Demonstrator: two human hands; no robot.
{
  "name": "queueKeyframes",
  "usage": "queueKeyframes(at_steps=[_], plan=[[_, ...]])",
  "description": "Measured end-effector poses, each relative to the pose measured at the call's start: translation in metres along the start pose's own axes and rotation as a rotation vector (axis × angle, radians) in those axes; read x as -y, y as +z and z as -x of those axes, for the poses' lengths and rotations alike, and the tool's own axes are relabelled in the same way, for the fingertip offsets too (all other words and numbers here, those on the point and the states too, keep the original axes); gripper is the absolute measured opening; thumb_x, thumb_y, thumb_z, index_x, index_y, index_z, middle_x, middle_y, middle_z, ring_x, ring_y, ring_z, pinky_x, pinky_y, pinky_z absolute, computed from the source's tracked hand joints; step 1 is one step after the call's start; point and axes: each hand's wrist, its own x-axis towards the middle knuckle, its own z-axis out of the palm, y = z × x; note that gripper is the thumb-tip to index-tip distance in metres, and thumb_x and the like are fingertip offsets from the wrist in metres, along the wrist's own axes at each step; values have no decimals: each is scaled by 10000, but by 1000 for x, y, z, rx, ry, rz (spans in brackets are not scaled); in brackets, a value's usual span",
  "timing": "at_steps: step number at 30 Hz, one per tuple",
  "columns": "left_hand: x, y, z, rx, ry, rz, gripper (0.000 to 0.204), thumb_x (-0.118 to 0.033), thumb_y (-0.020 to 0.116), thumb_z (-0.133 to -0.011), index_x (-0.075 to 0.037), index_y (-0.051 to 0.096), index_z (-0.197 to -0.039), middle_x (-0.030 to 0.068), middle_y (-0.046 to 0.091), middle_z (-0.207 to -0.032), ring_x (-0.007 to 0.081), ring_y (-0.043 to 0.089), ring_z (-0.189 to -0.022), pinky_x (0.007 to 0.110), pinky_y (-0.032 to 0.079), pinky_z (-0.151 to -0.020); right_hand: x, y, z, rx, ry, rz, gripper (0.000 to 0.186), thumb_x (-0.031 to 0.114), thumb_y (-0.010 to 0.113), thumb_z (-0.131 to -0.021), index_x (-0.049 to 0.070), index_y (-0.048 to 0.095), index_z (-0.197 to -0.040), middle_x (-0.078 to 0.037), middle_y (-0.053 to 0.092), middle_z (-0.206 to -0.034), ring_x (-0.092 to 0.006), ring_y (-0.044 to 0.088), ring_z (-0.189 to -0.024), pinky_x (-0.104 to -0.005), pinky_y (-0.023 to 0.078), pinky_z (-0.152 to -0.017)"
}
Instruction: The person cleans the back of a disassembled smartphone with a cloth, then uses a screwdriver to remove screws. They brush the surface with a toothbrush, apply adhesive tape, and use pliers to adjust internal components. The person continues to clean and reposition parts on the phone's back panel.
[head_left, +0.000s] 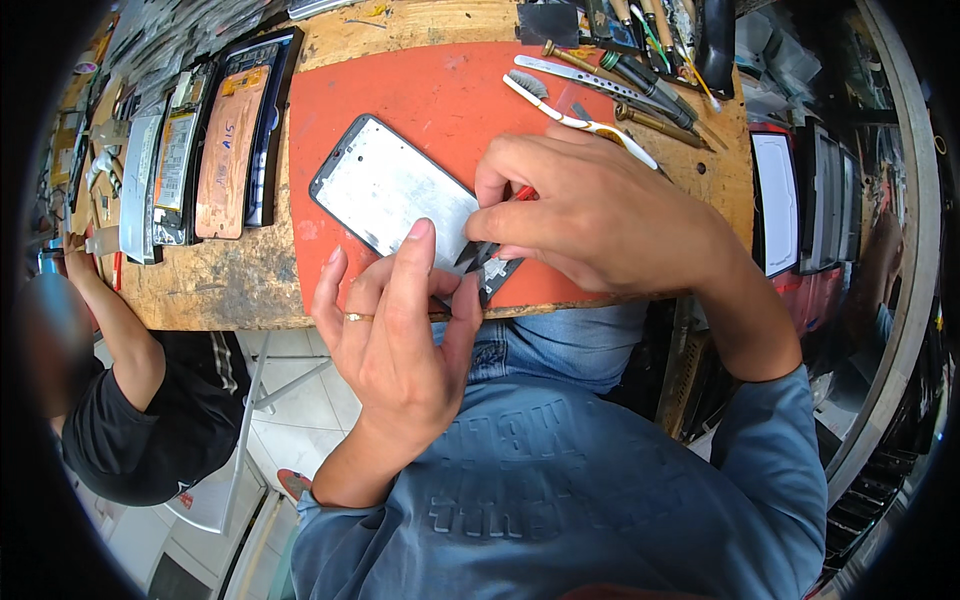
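A phone screen frame (385, 185) with a dark rim and a silvery back lies slantwise on a red-orange mat (400, 85). My left hand (395, 335) is at its near end. The thumb and a curled finger close on the frame's lower corner, while the other fingers stick up, and a ring shows on one. From the right, my right hand (590, 205) pinches a red-handled tool (522, 193). Its dark pointed tip reaches the frame's lower end beside my left thumb. Most of the tool is hidden by my fingers, so its exact kind is unclear.
Behind my right hand lie a white brush (590, 125), silver tweezers (575, 75) and several screwdrivers (650, 95). Opened phones and a copper-coloured panel (232, 150) stand at left. A co-worker's arm (125, 310) rests by the bench's left edge. Framed panels (775, 200) stand at right.
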Motion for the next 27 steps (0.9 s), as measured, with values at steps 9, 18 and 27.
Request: queueKeyframes(at_steps=[9,18,27], plan=[[1,0,1,8,-28,15,757,-35,920,-837,23,599,-1519,-14,738,-893,183,701,-957,534,403,-1192,-10,4,-6,32,-92,57,109,128,738,-928,89,783,-1019,-54,654,-1024,-265,658,-913,-414,486,-823],[1,-36,13,170,-112,420,517,24,822,-897,12,682,-1395,13,722,-899,221,703,-926,510,464,-1113,7,-18,20,-11,-4,-139,251,140,844,-874,59,810,-1109,-63,662,-1060,-263,672,-928,-401,494,-805],[22,-50,25,247,97,358,249,0,846,-885,3,796,-1128,99,727,-950,297,691,-848,413,540,-790,25,-23,75,-416,449,7,361,-15,852,-886,-21,785,-1241,-130,689,-1086,-241,690,-936,-343,563,-791]])
